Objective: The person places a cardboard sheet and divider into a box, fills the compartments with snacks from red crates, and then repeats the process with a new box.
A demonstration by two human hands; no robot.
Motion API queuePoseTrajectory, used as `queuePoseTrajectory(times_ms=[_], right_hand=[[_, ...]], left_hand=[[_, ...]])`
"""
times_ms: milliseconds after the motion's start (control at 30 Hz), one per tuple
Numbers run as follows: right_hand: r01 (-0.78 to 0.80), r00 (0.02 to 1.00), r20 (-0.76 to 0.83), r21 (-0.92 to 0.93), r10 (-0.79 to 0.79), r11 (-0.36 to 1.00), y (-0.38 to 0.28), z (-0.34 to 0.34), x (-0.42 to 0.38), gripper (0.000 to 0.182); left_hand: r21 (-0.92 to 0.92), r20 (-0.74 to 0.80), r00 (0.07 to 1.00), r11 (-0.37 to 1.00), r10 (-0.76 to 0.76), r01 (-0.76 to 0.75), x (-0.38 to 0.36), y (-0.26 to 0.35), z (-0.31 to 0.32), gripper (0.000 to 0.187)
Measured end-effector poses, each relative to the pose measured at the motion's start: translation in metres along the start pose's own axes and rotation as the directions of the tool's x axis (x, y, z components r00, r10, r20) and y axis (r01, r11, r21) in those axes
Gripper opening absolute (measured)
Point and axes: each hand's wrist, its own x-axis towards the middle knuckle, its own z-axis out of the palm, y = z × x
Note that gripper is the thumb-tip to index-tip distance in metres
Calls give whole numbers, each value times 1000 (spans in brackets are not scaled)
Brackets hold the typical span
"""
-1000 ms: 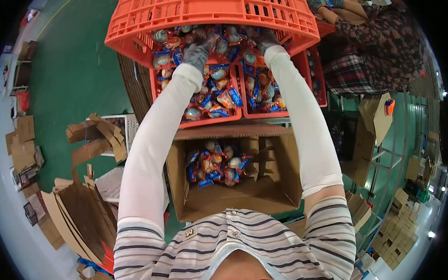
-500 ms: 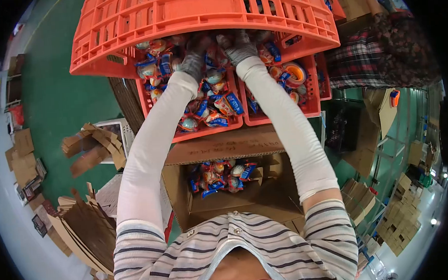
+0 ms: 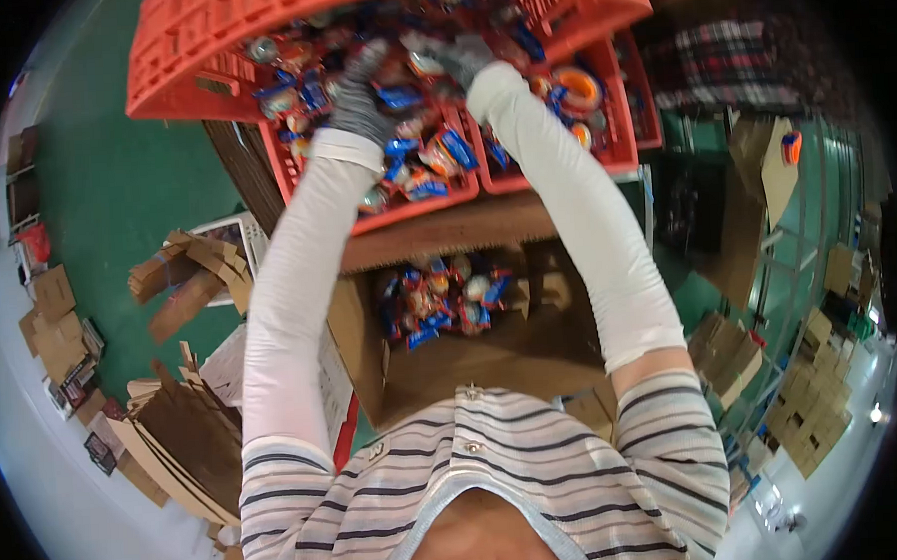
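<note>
My left hand [image 3: 358, 102], in a grey glove, reaches into the tilted orange-red crate [image 3: 184, 66] above the lower crates. Its fingers look stretched out among small packets in red, blue and clear wrapping. My right hand [image 3: 467, 59], also gloved, lies over packets further right. A pale packet [image 3: 425, 63] is at its fingertips, but blur hides whether it is gripped. Beneath my hands, a lower crate [image 3: 415, 209] holds more wrapped packets [image 3: 446, 152]. Between my arms, an open cardboard box [image 3: 472, 369] contains a cluster of similar packets [image 3: 431, 299] at its far left.
Beside the first lower crate is a second one [image 3: 604, 168], with an orange tape roll [image 3: 577, 89] among its packets. Flattened cardboard [image 3: 170, 437] stands at left. A person in plaid [image 3: 714, 63] is at upper right. A metal rack [image 3: 793, 250] stands at right.
The tilted crate has shifted up in view, showing more packets inside. My left hand has moved left and slightly down, my right hand slightly up. The box appears higher in view.
</note>
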Motion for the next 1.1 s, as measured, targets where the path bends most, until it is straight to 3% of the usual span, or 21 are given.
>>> queuePoseTrajectory(times_ms=[33, 100, 167, 233, 267, 300, 367, 433, 467, 567, 633, 700, 767, 800, 833, 867, 900, 933, 967, 1067, 1100], right_hand=[[-39, 999, -36, 38, 40, 999, -3, 3, -15, 66], [-51, 922, 374, 375, -100, 926, 14, -9, -1, 55], [208, 970, 20, 437, -241, 875, -37, 11, -96, 47], [181, 975, 44, 402, -216, 898, -63, 4, -159, 52], [403, 915, -53, 174, -400, 899, -64, 3, -183, 53], [607, 789, -31, 195, -614, 770, -63, 1, -204, 48], [426, 892, -155, -29, -425, 904, -59, -4, -263, 69], [483, 838, -136, -266, -529, 834, -32, -19, -294, 74], [521, 833, -203, -29, -515, 853, -10, -13, -306, 80], [298, 940, -216, 154, -263, 942, 53, -19, -323, 81], [62, 980, -198, 286, -4, 956, 94, -22, -315, 79], [-164, 962, -170, 261, 212, 951, 144, -28, -283, 71], [-262, 940, -107, 385, 325, 885, 165, -30, -268, 66], [-397, 891, -40, 413, 452, 820, 171, -36, -259, 61], [-413, 902, 67, 420, 427, 808, 200, -44, -248, 54], [-466, 866, -19, 333, 501, 819, 189, -43, -253, 52], [-525, 821, -111, 243, 561, 816, 176, -43, -258, 51], [-429, 902, 83, 282, 424, 858, 194, -52, -254, 57], [-612, 766, -191, 74, 613, 787, 199, -56, -248, 54], [-602, 780, -144, 91, 609, 793, 225, -86, -237, 42], [-529, 848, -173, -327, 500, 783, 222, -94, -234, 36]], left_hand=[[-59, -44, 998, 997, -44, 41, -27, 11, 18, 42], [3, 147, 989, 1000, 7, -8, -53, 19, 27, 49], [255, 243, 970, 966, -32, -32, -94, 30, 42, 38], [316, 252, 958, 924, 139, -218, -158, 23, 99, 47], [68, 461, 887, 996, 18, -55, -195, 32, 122, 57], [320, 248, 934, 888, 258, -330, -197, 6, 95, 57], [251, 324, 907, 899, 271, -358, -224, -16, 86, 63], [298, 328, 896, 867, 300, -400, -260, -45, 100, 68], [473, 465, 764, 603, 448, -642, -257, -66, 87, 75], [370, 168, 973, 904, 161, -213, -260, -135, 38, 68], [483, 55, 998, 876, -31, 0, -247, -152, 19, 62], [565, 70, 997, 823, 16, -53, -216, -186, -20, 61], [640, 23, 991, 759, 131, -115, -208, -207, -49, 65], [862, 102, 971, 468, 214, -194, -200, -217, -64, 66], [965, 201, 945, 114, 257, -236, -199, -223, -73, 67], [980, 190, 966, -94, 177, -175, -213, -202, -45, 77], [972, 164, 981, -185, 107, -143, -212, -202, -44, 72], [914, 149, 989, -381, 3, -137, -209, -202, -47, 68], [814, 113, 988, -560, -102, -151, -204, -203, -51, 64], [919, 7, 986, -388, -169, -73, -191, -219, -81, 62], [921, 7, 985, -383, -170, -72, -192, -215, -72, 62]])
